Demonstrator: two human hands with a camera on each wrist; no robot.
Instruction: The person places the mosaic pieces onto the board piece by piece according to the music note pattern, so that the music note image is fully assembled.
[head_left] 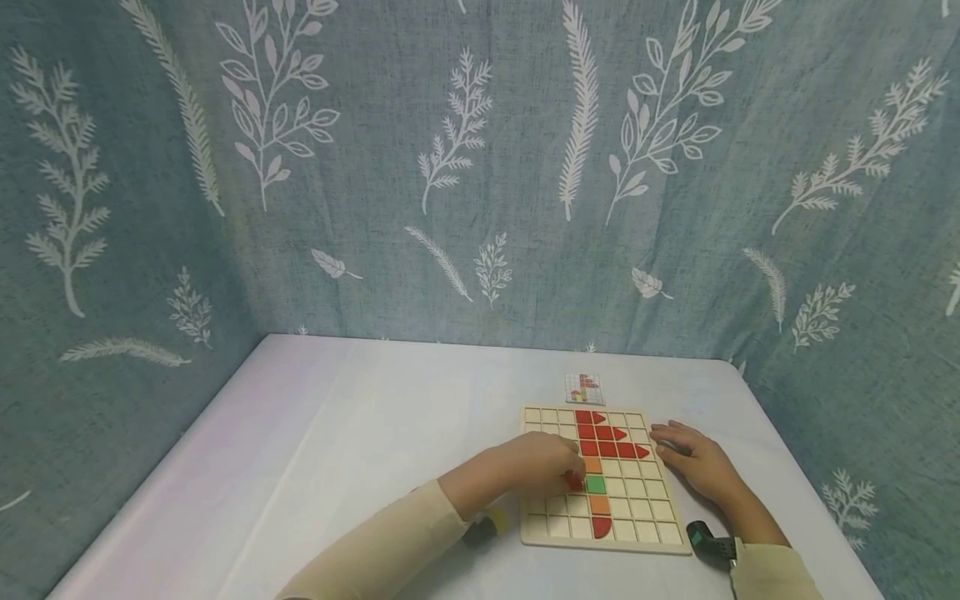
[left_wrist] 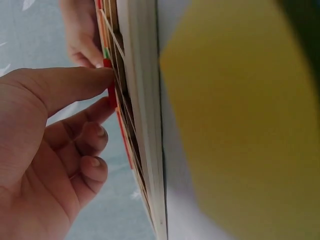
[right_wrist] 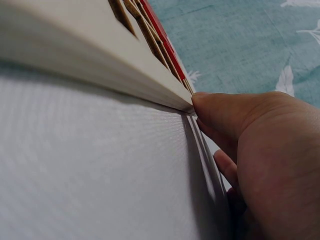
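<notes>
A wooden grid board [head_left: 645, 537] lies on the table, with red, orange and green pieces set in its squares. Over its left half is my left hand [head_left: 536, 462], pinching a red puzzle piece [head_left: 573, 481] between thumb and finger, beside the green square [head_left: 596, 485]. In the left wrist view that red piece [left_wrist: 112, 92] is seen edge-on at the board's surface, so its shape is hard to tell. My right hand [head_left: 701, 467] rests at the board's right edge; in the right wrist view its thumb [right_wrist: 220, 107] touches the board's corner.
A small picture card [head_left: 584, 389] with a coloured grid pattern lies behind the board. A blurred yellow shape [left_wrist: 240, 110] fills much of the left wrist view; its kind is unclear. Patterned teal cloth [head_left: 480, 167] hangs around the white table [head_left: 360, 433].
</notes>
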